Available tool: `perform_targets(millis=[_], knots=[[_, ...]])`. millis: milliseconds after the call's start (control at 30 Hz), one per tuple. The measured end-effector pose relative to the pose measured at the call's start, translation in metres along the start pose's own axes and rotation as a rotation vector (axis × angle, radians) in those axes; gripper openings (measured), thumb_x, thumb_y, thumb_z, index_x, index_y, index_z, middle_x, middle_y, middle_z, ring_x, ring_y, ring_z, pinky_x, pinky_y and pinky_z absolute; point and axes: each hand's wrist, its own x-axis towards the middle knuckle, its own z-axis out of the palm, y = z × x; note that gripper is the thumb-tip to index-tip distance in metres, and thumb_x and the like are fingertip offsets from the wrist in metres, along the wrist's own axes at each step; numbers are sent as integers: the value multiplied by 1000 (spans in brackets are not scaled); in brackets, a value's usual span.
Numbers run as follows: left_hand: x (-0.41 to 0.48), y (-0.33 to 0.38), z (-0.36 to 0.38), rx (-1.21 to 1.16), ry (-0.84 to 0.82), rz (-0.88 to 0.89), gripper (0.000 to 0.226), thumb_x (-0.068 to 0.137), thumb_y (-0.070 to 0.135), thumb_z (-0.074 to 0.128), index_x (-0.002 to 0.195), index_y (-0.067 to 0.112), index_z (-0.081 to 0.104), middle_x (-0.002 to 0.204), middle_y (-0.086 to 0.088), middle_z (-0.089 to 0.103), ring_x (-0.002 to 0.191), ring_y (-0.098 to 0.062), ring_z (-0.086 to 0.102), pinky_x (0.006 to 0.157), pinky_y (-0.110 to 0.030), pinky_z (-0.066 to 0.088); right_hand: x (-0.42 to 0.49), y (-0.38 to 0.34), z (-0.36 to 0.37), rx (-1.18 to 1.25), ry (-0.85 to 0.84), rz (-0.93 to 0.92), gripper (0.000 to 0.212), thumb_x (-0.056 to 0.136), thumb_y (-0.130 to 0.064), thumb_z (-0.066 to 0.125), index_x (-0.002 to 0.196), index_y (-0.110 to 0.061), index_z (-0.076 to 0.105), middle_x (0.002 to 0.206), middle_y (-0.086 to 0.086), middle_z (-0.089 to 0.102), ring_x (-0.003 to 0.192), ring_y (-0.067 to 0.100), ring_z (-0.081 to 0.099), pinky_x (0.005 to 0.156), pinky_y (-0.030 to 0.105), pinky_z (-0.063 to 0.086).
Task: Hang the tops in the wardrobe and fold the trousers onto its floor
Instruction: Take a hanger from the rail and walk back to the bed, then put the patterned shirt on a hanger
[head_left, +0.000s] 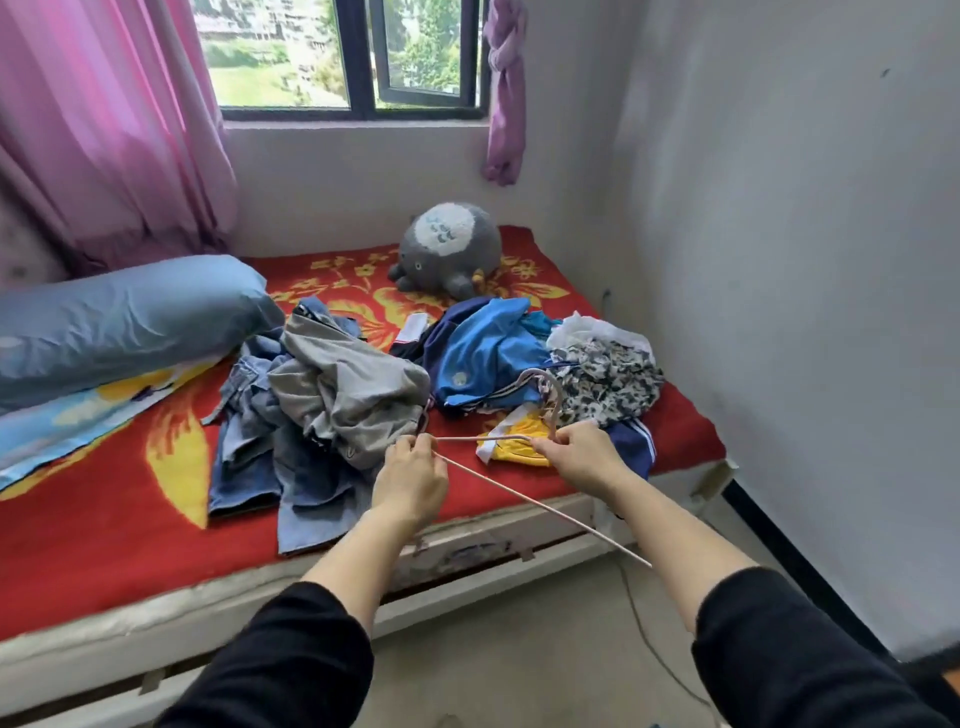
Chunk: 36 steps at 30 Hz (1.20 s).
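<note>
A thin pale pink hanger (519, 499) is held over the bed's front edge. My left hand (413, 478) pinches one corner of it, and my right hand (576, 454) grips it near the hook, which curves up over the clothes. On the red flowered blanket (130, 519) lie two heaps. The left heap holds a grey garment (343, 395) on top of denim trousers (249, 457). The right heap holds a blue top (483, 348), a dark patterned white top (608, 379), a yellow and white garment (514, 447) and a navy striped piece (631, 441). No wardrobe is in view.
A blue-grey pillow (119, 322) lies at the left of the bed and a grey plush toy (447, 254) at the back. Pink curtains (104, 130) and a window (337, 57) are behind. A white wall (779, 260) closes the right side; a thin cable (654, 639) runs over the floor.
</note>
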Motion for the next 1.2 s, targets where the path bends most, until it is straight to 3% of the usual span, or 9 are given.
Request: perform_targets(millis=[233, 533, 600, 733, 800, 833, 900, 1000, 1200], knots=[[138, 46, 43, 11, -132, 55, 36, 96, 21, 40, 128, 12, 50, 134, -13, 45, 125, -30, 39, 103, -39, 34, 117, 41, -27, 14, 109, 159, 59, 90, -42, 57, 42, -13, 39, 46, -2, 42, 58, 23, 48, 52, 34, 30], [271, 93, 128, 5, -243, 28, 37, 96, 22, 39, 131, 13, 47, 134, -12, 44, 126, -30, 38, 101, -40, 33, 259, 111, -67, -10, 183, 269, 50, 93, -36, 50, 47, -17, 44, 69, 12, 60, 80, 34, 60, 66, 32, 35], [304, 107, 151, 1, -250, 13, 38, 96, 23, 39, 132, 13, 46, 135, -11, 43, 126, -30, 38, 101, -40, 33, 298, 132, -79, -5, 208, 275, 50, 94, -35, 50, 48, -15, 46, 68, 12, 62, 74, 31, 57, 65, 32, 35], [364, 144, 204, 4, -296, -64, 39, 96, 22, 38, 134, 12, 43, 136, -12, 41, 125, -30, 36, 101, -40, 33, 375, 179, -108, 43, 241, 313, 55, 92, -36, 53, 44, -13, 43, 48, -4, 47, 59, 24, 47, 54, 34, 28], [389, 167, 233, 8, -333, -101, 38, 96, 21, 39, 133, 11, 42, 133, -13, 43, 124, -30, 37, 100, -39, 32, 412, 207, -123, 54, 220, 312, 52, 90, -36, 55, 45, -12, 41, 47, -4, 46, 54, 19, 46, 48, 28, 29], [401, 178, 248, 11, -352, -100, 36, 96, 21, 40, 131, 11, 43, 132, -14, 44, 123, -31, 38, 99, -38, 32, 429, 219, -129, 48, 205, 303, 49, 89, -35, 56, 48, -12, 42, 48, -3, 47, 53, 15, 46, 48, 24, 29], [422, 197, 274, 19, -393, -96, 35, 95, 22, 42, 128, 10, 44, 131, -15, 45, 122, -32, 39, 99, -39, 34, 458, 241, -137, 58, 184, 304, 37, 87, -33, 57, 57, -13, 47, 56, -4, 51, 55, 9, 46, 51, 30, 30], [452, 217, 317, 60, -490, -82, 47, 92, 21, 47, 137, 12, 39, 139, -14, 40, 129, -32, 35, 105, -41, 34, 496, 280, -138, 73, 196, 371, 20, 87, -26, 56, 71, -15, 53, 64, -8, 51, 60, 13, 45, 60, 30, 27], [492, 234, 389, 253, -515, 162, 60, 88, 15, 46, 146, 24, 30, 151, -7, 26, 138, -29, 22, 111, -40, 29, 529, 344, -122, 39, 222, 416, 22, 88, -24, 52, 69, -20, 41, 76, -4, 50, 63, 7, 45, 58, 28, 30]])
